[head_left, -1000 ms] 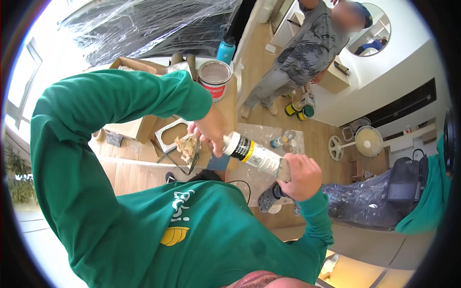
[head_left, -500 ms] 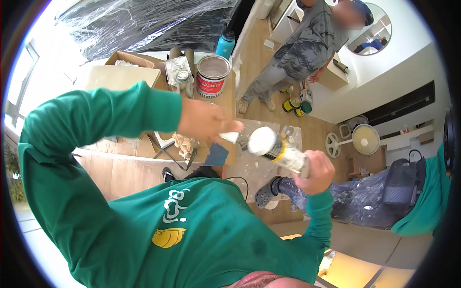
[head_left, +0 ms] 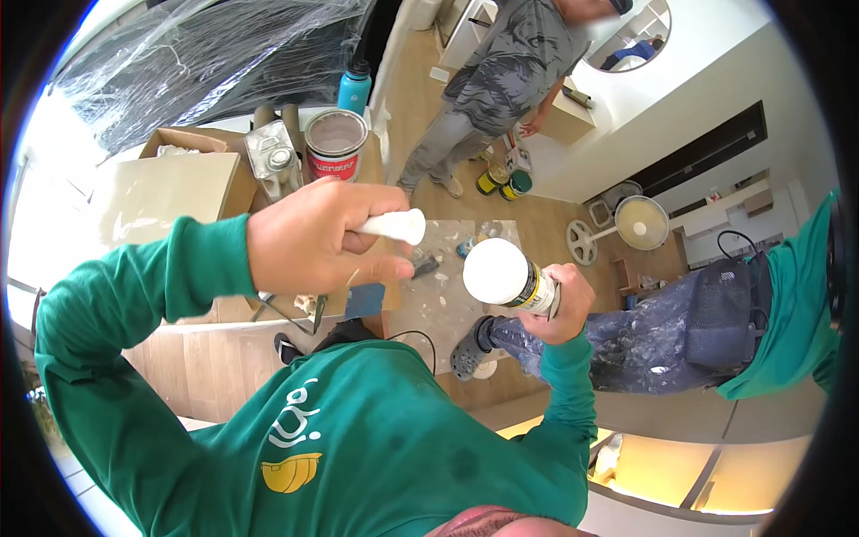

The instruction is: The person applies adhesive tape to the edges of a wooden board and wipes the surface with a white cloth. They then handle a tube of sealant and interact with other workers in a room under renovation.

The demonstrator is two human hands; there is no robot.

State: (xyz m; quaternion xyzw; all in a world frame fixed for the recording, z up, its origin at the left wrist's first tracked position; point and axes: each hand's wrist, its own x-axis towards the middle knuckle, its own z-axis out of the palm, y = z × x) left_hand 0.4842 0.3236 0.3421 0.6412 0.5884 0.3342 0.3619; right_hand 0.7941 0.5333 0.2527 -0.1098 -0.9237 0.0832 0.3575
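My left hand [head_left: 309, 237] is raised at the left middle, its fingers curled round a short white cylinder with a flared end [head_left: 400, 225]. The thumb stretches out below it. The cylinder's other end is hidden in the hand. To the right, my right hand [head_left: 564, 306] grips a cylindrical container [head_left: 534, 291] with a white, black and yellow label. Its wide white end [head_left: 495, 271] tilts up toward me, and a gap separates it from my left hand. A grey edge shows beside the right-hand fingers, too little to name.
At the left, a worktable carries a large open paint can [head_left: 335, 148], a metal solvent tin [head_left: 276, 159], a blue bottle [head_left: 354, 88] and a cardboard box [head_left: 188, 140]. One person [head_left: 501, 76] stands ahead; another's splattered trousers [head_left: 617, 353] are close at right. A fan [head_left: 642, 223] stands beyond.
My left hand has risen nearer to me, showing more of the white cylinder. My right hand has turned the container's white end more toward me. The whole view has shifted slightly.
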